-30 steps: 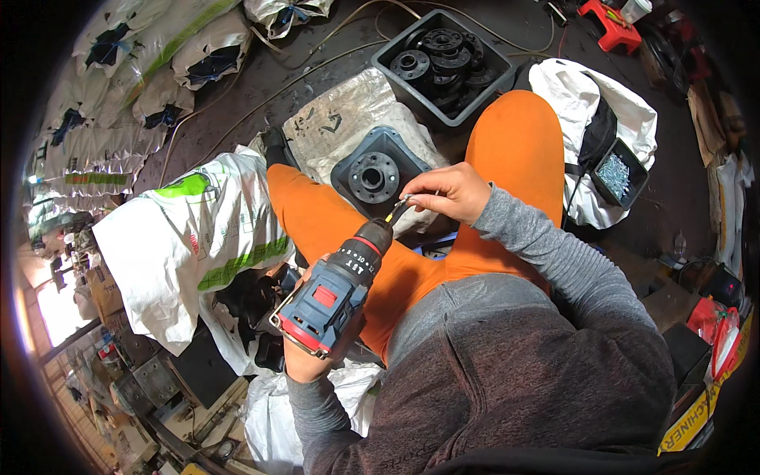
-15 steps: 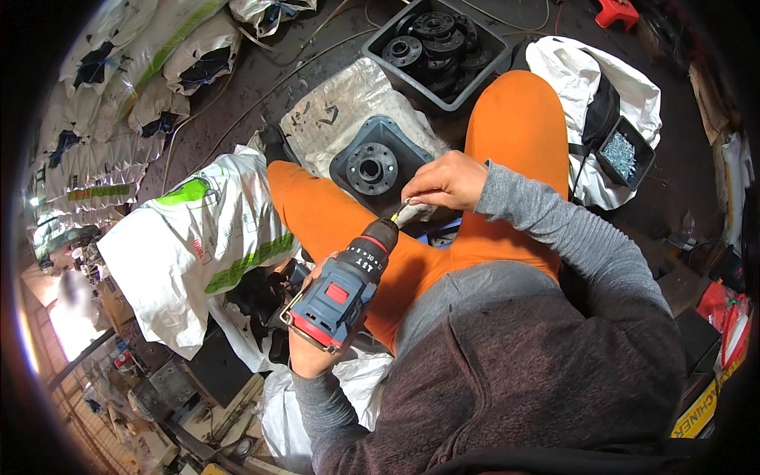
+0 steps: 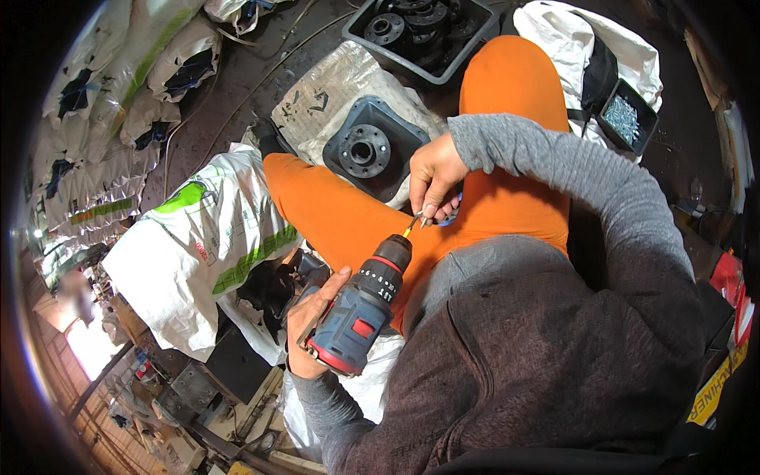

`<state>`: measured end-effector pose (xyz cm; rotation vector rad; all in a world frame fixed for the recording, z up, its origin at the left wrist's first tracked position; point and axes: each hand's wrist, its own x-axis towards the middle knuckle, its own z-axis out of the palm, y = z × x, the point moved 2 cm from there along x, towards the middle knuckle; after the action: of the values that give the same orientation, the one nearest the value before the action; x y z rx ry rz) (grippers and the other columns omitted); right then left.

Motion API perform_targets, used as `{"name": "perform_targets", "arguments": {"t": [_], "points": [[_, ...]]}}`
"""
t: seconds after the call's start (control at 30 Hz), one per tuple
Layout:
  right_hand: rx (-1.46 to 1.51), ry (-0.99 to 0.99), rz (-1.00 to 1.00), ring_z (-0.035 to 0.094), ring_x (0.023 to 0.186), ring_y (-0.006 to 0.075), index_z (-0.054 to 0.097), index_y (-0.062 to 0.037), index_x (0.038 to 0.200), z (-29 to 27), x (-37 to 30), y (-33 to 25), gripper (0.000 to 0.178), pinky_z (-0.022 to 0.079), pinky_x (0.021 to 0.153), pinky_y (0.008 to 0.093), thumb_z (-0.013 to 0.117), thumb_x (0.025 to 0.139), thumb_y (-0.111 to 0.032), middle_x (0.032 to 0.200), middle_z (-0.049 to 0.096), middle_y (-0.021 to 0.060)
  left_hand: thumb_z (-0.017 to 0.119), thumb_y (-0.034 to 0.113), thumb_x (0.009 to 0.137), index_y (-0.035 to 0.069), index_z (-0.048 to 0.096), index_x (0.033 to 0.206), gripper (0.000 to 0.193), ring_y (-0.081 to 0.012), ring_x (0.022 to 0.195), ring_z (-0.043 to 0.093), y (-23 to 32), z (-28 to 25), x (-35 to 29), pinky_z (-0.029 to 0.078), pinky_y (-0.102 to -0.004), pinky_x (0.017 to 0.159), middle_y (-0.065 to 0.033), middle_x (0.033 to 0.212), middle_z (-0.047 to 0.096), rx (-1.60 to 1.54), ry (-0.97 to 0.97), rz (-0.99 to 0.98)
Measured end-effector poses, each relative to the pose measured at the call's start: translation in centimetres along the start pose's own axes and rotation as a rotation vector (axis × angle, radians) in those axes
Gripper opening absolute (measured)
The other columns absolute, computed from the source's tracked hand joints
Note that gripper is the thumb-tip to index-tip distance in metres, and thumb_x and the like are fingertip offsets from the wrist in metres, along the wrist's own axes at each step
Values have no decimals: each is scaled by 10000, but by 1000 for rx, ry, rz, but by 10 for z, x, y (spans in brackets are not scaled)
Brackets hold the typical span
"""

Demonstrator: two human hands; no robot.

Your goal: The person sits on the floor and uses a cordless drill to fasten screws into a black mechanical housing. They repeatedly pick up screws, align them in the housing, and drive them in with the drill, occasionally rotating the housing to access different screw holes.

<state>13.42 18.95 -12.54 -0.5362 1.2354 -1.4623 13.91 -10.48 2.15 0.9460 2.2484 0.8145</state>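
At centre frame, over the person's orange-trousered lap: one cordless drill (image 3: 358, 313), blue-grey body with red trim, black chuck pointing up and to the right. Left hand (image 3: 310, 323) is wrapped around the drill's grip, clamped on it. Right hand (image 3: 431, 176) sits just above the chuck, fingertips pinched on a small bit or screw (image 3: 412, 225) at the drill's tip; which of the two it is cannot be told at this size. A bit of blue shows under the right hand, unidentified.

Upper centre, on a crumpled grey sack on the floor: one dark square flanged casting (image 3: 370, 149) with a round bored hub, just beside the left knee.

Top edge, centre right: one grey tray (image 3: 356, 33) holding several dark round metal parts.

Upper right: one small black box of silvery screws (image 3: 625, 119), resting on white sacking.

Left of centre: one white woven sack (image 3: 202, 245) with green stripes, touching the left leg. Further sacks lie at upper left.
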Motion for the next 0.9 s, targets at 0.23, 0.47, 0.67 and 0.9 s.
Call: {"name": "perform_targets", "arguments": {"t": [0.23, 0.47, 0.67, 0.9], "points": [[66, -178, 56, 638, 762, 104, 676, -1, 1071, -1, 7, 4, 272, 555, 665, 266, 656, 922, -228, 851, 676, 45, 868, 116, 645, 5, 597, 1198, 625, -220, 932, 696, 10, -3, 5, 540, -314, 864, -112, 1069, 697, 113, 6, 91], [95, -183, 70, 611, 726, 107, 664, -23, 1035, -1, 15, 11, 248, 547, 636, 269, 680, 902, -232, 808, 635, 23, 862, 143, 670, 15, 580, 1236, 645, -237, 948, 693, 14, -5, 12, 540, -323, 852, -127, 1110, 682, 66, -42, 27], [35, 108, 24, 605, 700, 88, 597, -22, 988, 4, 19, 19, 226, 543, 555, 248, 688, 893, -206, 843, 626, 28, 759, 70, 734, 10, 605, 1216, 509, -237, 932, 681, -1, 8, 10, 508, -312, 897, -121, 1067, 693, -287, 151, -205], [167, 550, 21, 618, 762, 104, 651, -33, 983, -1, 12, 55, 221, 539, 581, 275, 678, 885, -229, 876, 671, 41, 748, 69, 761, 18, 643, 1148, 404, -238, 1007, 654, 13, -11, 28, 487, -338, 921, -105, 1037, 685, 182, 116, 16]]}}
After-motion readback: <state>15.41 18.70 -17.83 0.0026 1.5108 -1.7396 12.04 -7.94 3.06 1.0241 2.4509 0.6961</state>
